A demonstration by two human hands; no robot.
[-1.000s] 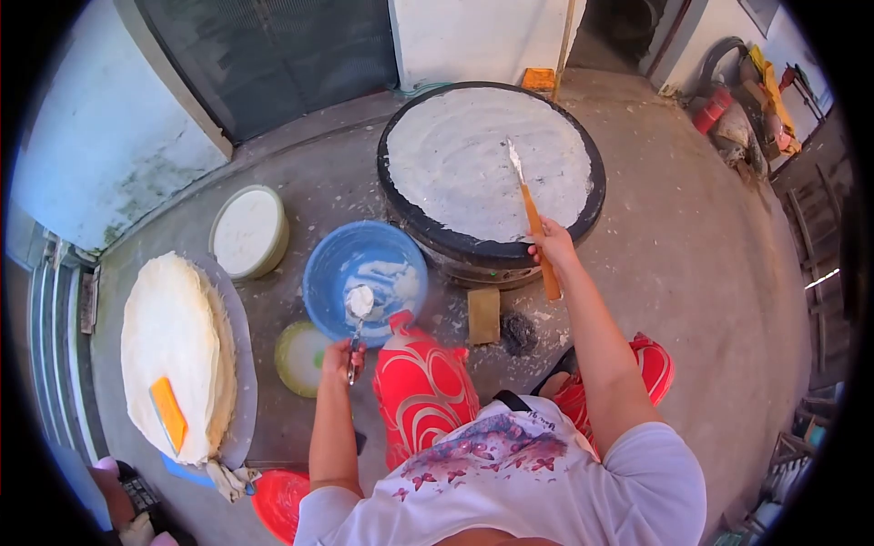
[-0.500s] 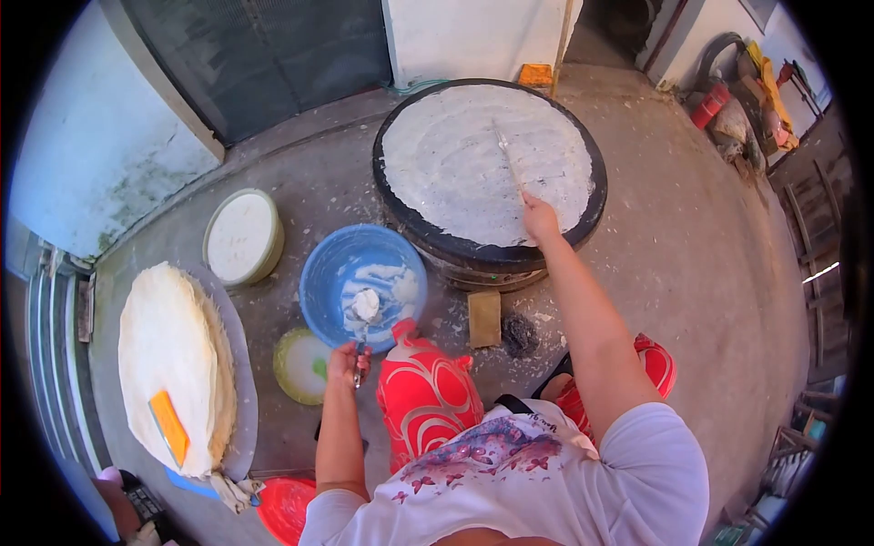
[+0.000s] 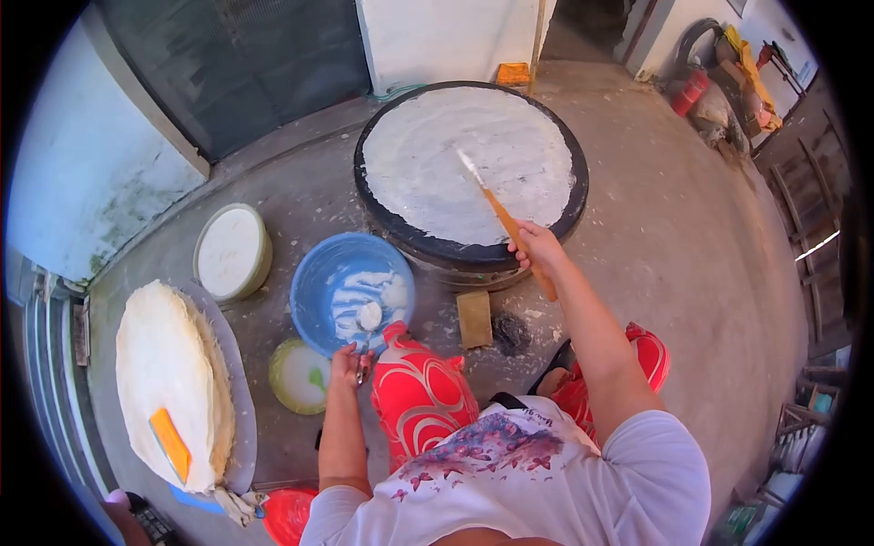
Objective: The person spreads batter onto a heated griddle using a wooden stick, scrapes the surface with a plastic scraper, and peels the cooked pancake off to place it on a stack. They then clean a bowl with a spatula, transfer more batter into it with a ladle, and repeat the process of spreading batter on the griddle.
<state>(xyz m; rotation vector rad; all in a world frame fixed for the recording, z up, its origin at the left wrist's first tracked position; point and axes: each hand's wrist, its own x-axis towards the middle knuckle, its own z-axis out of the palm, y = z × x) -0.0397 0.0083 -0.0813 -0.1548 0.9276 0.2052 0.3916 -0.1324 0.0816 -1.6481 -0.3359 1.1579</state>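
Batter (image 3: pixel 423 159): a wide white layer on the round griddle (image 3: pixel 574 205), spread nearly to the black rim, with faint swirl marks.
Spreader (image 3: pixel 500 210): its whitened tip is over the batter — whether it touches, I cannot tell. The wooden handle slants back toward the person.
Right hand (image 3: pixel 536 245): fingers wrapped around the handle near the griddle's front edge, some wood jutting out behind; likely held that far back so the tip reaches mid-griddle while the hand stays off the surface.
Left hand (image 3: pixel 346 367): closed on the stem of a ladle (image 3: pixel 370 316), whose white head sits over the near side of the blue bowl (image 3: pixel 303 289), perhaps so drips land there.
Blue bowl: just beside the griddle, smeared white inside; presumably placed for a short reach.
Tub (image 3: pixel 260 266) and green bowl (image 3: pixel 280 393): both near the blue bowl, each with white contents.
Stack (image 3: pixel 168 350): pale sheets piled at far left, an orange scraper (image 3: pixel 171 446) lying on top — maybe as a weight.
Writing: small script on the shirt (image 3: pixel 555 473), too small to read surely; no brand is legible.
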